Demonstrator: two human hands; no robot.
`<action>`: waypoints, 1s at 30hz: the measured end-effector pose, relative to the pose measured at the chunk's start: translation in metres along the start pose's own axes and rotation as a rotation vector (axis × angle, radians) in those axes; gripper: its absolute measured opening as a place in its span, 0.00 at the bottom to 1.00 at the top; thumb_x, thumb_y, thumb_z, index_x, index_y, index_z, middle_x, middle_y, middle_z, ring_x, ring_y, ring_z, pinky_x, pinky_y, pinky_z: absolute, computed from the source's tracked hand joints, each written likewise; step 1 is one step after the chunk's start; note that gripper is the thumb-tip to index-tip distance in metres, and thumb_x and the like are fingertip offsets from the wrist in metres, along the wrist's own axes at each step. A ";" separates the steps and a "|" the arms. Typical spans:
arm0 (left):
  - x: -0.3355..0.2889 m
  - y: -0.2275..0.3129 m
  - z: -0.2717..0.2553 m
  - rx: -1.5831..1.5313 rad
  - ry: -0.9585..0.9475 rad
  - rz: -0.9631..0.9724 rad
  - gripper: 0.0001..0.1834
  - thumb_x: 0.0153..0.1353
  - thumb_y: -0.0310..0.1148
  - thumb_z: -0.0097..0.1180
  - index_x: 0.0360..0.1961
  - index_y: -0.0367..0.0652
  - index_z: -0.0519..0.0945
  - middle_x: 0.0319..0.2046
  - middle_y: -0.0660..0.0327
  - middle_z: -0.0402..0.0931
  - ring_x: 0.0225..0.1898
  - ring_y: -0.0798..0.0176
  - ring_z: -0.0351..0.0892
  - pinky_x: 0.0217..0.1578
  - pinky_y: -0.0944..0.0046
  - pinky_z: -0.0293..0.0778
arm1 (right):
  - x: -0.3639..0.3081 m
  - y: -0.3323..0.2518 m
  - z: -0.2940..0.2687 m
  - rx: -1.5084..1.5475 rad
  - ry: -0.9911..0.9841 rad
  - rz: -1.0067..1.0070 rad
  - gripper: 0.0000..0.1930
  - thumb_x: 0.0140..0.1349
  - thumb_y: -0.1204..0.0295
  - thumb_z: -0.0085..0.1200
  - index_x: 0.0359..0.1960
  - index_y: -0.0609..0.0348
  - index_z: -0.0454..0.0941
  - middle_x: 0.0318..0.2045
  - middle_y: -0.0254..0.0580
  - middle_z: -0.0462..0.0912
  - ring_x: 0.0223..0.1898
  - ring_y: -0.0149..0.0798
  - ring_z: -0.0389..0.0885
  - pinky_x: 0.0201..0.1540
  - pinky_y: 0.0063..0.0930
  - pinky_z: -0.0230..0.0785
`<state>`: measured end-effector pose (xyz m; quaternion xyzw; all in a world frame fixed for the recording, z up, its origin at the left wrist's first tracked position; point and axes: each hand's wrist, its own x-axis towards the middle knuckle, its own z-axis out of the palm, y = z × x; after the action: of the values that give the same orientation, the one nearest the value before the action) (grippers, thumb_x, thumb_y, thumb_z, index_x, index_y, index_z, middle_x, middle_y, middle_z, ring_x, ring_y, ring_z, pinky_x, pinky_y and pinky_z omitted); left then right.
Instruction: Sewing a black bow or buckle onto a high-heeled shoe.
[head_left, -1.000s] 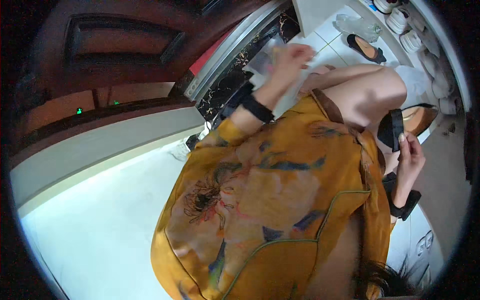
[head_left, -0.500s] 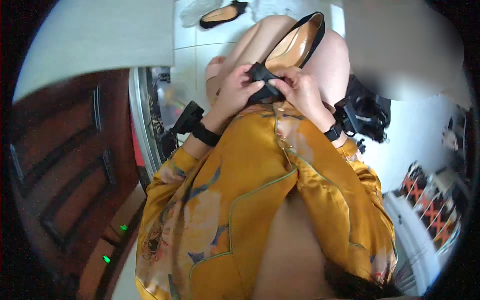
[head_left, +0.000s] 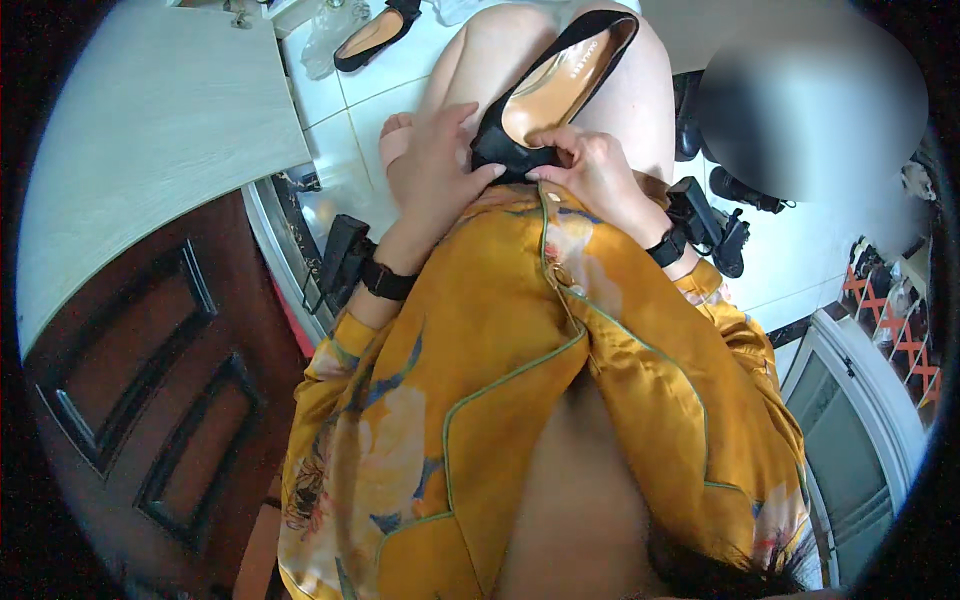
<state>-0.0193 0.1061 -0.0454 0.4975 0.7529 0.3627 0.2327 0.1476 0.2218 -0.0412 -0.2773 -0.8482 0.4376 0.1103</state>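
A black pump (head_left: 565, 85) with a tan insole lies tilted across my bare knees, its toe pointing toward my body and its heel end away. My right hand (head_left: 598, 172) grips it at the toe, fingers reaching into the opening and the thumb against the front. Beside the toe's left edge is my left hand (head_left: 432, 165), fingers spread and thumb tip at the black toe; whether it touches is hard to tell. The underside of the toe is hidden against my yellow floral clothing (head_left: 480, 330). A matching black shoe (head_left: 375, 42) rests on the tiled floor, far left.
Clear crumpled plastic (head_left: 325, 45) lies by the far shoe. A pale panel (head_left: 160, 140) and a dark brown door (head_left: 150, 380) stand at left. Dark shoes (head_left: 735, 240) are on the floor at right, near a red lattice rack (head_left: 895, 325) and a white-framed door (head_left: 850, 420).
Both hands were pinching a black fabric piece at the toe; my left hand has let go and spread its fingers. My right hand has shifted onto the toe. The view has turned slightly.
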 end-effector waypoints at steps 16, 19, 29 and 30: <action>0.048 0.019 -0.015 0.528 -0.602 0.373 0.16 0.42 0.31 0.62 0.33 0.43 0.72 0.30 0.57 0.73 0.33 0.49 0.74 0.32 0.55 0.70 | -0.033 0.000 -0.131 0.826 0.566 0.157 0.22 0.60 0.75 0.39 0.55 0.71 0.59 0.20 0.32 0.64 0.22 0.27 0.65 0.33 0.27 0.71; 0.045 0.003 -0.014 0.363 -0.531 0.412 0.16 0.41 0.29 0.63 0.31 0.42 0.72 0.29 0.56 0.73 0.31 0.48 0.73 0.31 0.56 0.70 | -0.037 -0.010 -0.158 0.943 0.710 0.063 0.21 0.60 0.76 0.42 0.53 0.75 0.59 0.19 0.31 0.60 0.23 0.30 0.62 0.55 0.48 0.62; 0.018 -0.012 0.000 -0.063 -0.293 0.269 0.17 0.36 0.25 0.65 0.29 0.41 0.74 0.22 0.61 0.70 0.22 0.62 0.71 0.23 0.67 0.66 | -0.023 0.004 -0.194 0.452 0.797 -0.271 0.11 0.60 0.80 0.44 0.45 0.72 0.68 0.32 0.48 0.78 0.35 0.37 0.78 0.51 0.39 0.67; 0.018 -0.013 0.005 -0.050 -0.271 0.334 0.16 0.36 0.24 0.65 0.29 0.41 0.73 0.23 0.61 0.71 0.23 0.61 0.71 0.24 0.66 0.66 | -0.016 -0.001 -0.184 0.196 0.838 -0.213 0.11 0.60 0.78 0.46 0.44 0.70 0.70 0.32 0.47 0.79 0.35 0.36 0.79 0.48 0.32 0.68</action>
<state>-0.0306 0.1206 -0.0586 0.6537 0.6124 0.3447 0.2807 0.2392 0.3372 0.0694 -0.3303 -0.7084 0.3520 0.5150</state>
